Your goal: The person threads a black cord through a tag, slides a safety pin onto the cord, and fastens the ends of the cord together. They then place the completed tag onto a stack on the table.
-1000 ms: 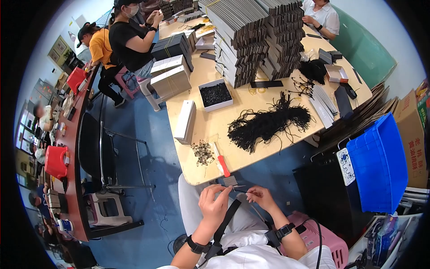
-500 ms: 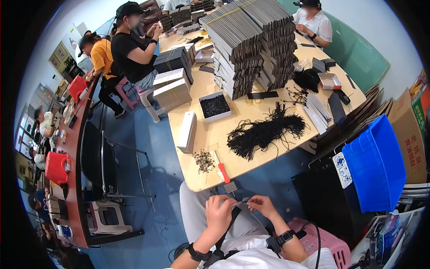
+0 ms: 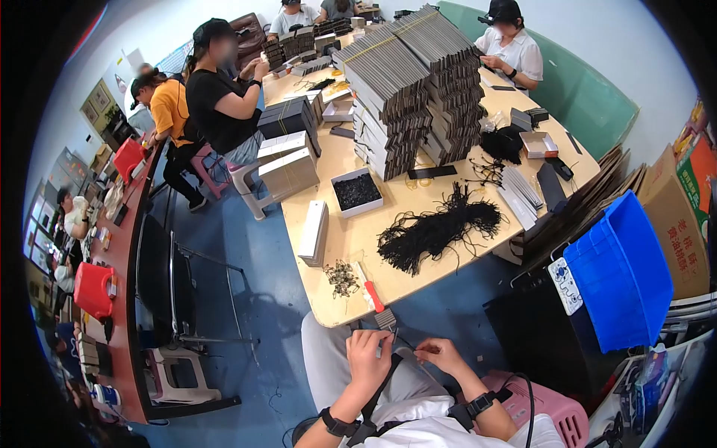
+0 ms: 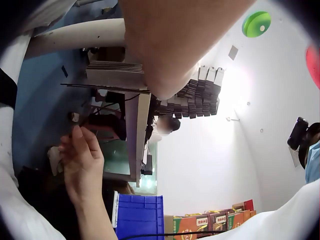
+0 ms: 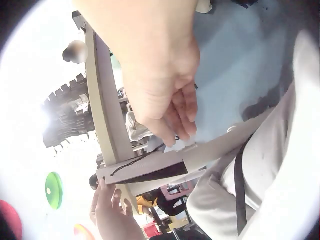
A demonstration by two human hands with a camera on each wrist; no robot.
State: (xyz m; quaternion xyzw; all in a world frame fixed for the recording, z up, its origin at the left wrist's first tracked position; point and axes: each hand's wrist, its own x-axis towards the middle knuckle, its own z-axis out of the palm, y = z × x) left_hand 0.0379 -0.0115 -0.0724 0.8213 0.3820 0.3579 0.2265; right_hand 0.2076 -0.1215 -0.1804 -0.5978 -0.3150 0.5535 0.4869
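In the right wrist view my left hand (image 5: 115, 210) grips one end of a grey layered card piece (image 5: 142, 170), which has a dark slot along it. Its stacked edges (image 4: 115, 72) show in the left wrist view, where my left fingers are hidden. My right hand (image 3: 441, 354) pinches a thin black cord (image 5: 145, 157) between thumb and fingertips. The cord runs slantwise across the card toward the left fingertips. Both hands are above the lap, just off the table's near edge. Beyond them lie a red-handled tool (image 3: 373, 297) and a pile of small metal clips (image 3: 341, 278).
On the table (image 3: 351, 239) lie a bundle of black cords (image 3: 441, 230), a white box of small black pieces (image 3: 357, 193) and tall card stacks (image 3: 403, 97). A blue crate (image 3: 616, 276) stands at right. Several people sit around, including one in black (image 3: 216, 97).
The head view has tilted, so the table sits lower. My right hand has drawn slightly away from the left, and the cord now slopes down between them.
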